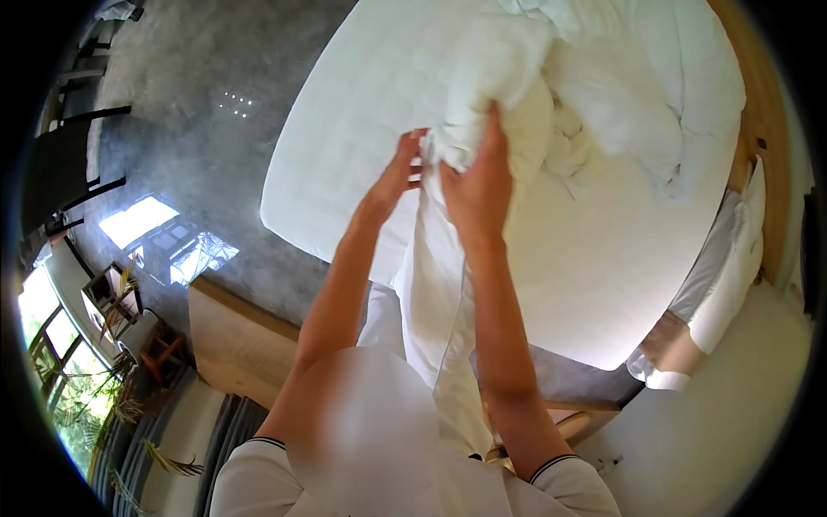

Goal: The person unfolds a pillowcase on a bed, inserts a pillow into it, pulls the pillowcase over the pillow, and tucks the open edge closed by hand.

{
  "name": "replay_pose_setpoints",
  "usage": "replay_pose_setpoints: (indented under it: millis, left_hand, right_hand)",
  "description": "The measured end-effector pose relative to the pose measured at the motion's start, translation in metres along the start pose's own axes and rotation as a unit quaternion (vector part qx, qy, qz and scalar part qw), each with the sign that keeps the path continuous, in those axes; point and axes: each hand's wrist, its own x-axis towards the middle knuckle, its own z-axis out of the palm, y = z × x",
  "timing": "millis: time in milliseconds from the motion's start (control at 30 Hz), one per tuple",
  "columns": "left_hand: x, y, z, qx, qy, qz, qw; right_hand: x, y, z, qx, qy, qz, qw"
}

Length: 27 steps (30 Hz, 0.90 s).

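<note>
Right hand [481, 185] has its grip on bunched white cloth [431, 276] hanging toward 6 o'clock, left hand [398, 177] against it, closure can't tell; bedding [616, 99] at 1 o'clock on bed [332, 146] heaped, not flattened.

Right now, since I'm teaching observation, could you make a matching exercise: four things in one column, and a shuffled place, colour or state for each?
Things:
1. mattress
2. floor
3. right sleeve
4. right hand

Descriptions:
A. grey, with bright light patches
B. white, with dark trim at the cuff
C. gripping white cloth
D. under bunched bedding

Pairs: 1-D, 2-A, 3-B, 4-C
</note>
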Motion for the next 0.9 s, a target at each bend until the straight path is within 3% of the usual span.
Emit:
replay_pose_setpoints:
  millis: [67,100,200,267,300,367,433,500,533,567,600,633,700,733,800,833,900]
  left_hand:
    - [-0.025,0.027,-0.015,0.039,0.023,0.065,0.997]
    - [-0.025,0.030,-0.021,0.034,0.077,0.066,0.994]
    - [-0.027,0.064,-0.031,0.115,0.066,0.111,0.985]
    - [-0.025,0.076,-0.040,0.170,0.143,0.045,0.974]
    - [-0.018,0.072,-0.053,0.244,0.165,0.025,0.955]
    - [0.008,0.031,-0.084,0.360,0.235,0.148,0.891]
    - [0.003,0.034,-0.092,0.376,0.216,0.119,0.893]
    - [0.000,0.037,-0.098,0.392,0.194,0.087,0.895]
    - [0.002,0.039,-0.099,0.389,0.175,0.005,0.904]
    - [0.005,0.041,-0.102,0.383,0.155,-0.076,0.907]
    - [0.009,0.038,-0.107,0.382,0.155,-0.077,0.908]
    - [0.013,0.033,-0.113,0.354,0.127,-0.073,0.924]
    - [0.017,0.028,-0.120,0.324,0.101,-0.071,0.938]
    - [0.018,0.030,-0.120,0.309,0.101,-0.098,0.941]
    - [0.021,0.030,-0.120,0.294,0.099,-0.125,0.942]
    - [0.024,0.023,-0.121,0.262,0.097,-0.138,0.950]
    - [0.017,0.020,-0.123,0.226,0.096,-0.154,0.957]
  right_hand:
    - [-0.002,0.007,0.042,0.051,-0.058,-0.041,0.996]
    - [-0.003,-0.005,0.049,0.062,-0.116,-0.001,0.991]
    - [-0.007,-0.002,0.066,0.140,-0.153,-0.023,0.978]
    - [-0.004,0.025,0.055,0.381,-0.214,0.105,0.893]
    - [-0.001,0.041,0.046,0.286,-0.133,0.020,0.949]
    - [0.004,0.082,0.024,0.041,0.035,-0.141,0.989]
    - [0.001,0.119,0.012,-0.075,0.050,-0.066,0.994]
    - [-0.013,0.177,0.039,0.016,0.023,0.069,0.997]
    - [-0.021,0.202,0.052,0.015,0.022,0.070,0.997]
    - [-0.027,0.222,0.066,0.135,-0.059,0.176,0.973]
    - [-0.030,0.232,0.072,0.250,-0.139,0.276,0.918]
    - [-0.033,0.217,0.074,0.250,-0.140,0.277,0.917]
    - [-0.042,0.183,0.080,0.295,0.018,0.259,0.919]
    - [-0.036,0.178,0.074,0.297,0.017,0.260,0.919]
    - [-0.016,0.169,0.050,0.168,-0.125,0.261,0.942]
    - [0.000,0.158,0.033,0.168,-0.124,0.260,0.943]
    - [0.032,0.132,-0.007,-0.094,-0.264,0.257,0.925]
